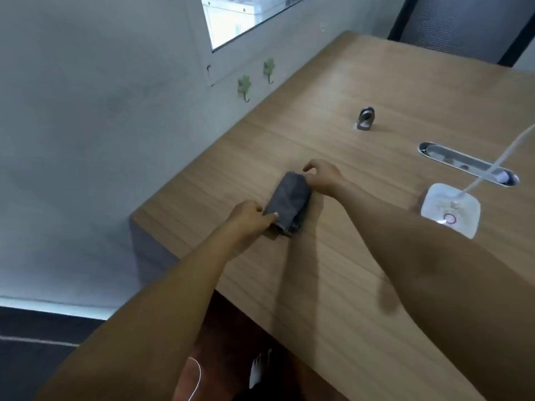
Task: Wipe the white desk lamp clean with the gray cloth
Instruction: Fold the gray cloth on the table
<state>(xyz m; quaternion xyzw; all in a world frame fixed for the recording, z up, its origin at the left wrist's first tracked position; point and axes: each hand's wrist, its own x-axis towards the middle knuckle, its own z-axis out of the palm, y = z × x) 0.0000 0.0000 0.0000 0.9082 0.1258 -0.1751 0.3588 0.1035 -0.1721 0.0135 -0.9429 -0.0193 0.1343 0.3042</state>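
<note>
Gray and folded into a compact bundle, the cloth (pixel 288 202) lies on the wooden desk (pixel 362 279) near the middle of the frame, close to the desk's left edge. The left hand (pixel 250 217) pinches the cloth's lower end, fingers closed on the fabric. The right hand (pixel 321 176) rests at the cloth's upper end, its fingers curled and touching the fabric there; whether they actually clamp it cannot be told. Both bare forearms reach in from the bottom of the frame.

At the right of the frame, well apart from the cloth, stands the white desk lamp's base (pixel 450 209), a rounded square with a red ring mark on top, and its thin white stem (pixel 503 154) rises toward the right edge. Just above the base an oval metal cable grommet (pixel 467 163) is set into the desk. Further up sits a small metal ring-shaped object (pixel 366 118). On the gray wall in the upper left are two green leaf-shaped hooks (pixel 244 86), and above them a window (pixel 240 21).
</note>
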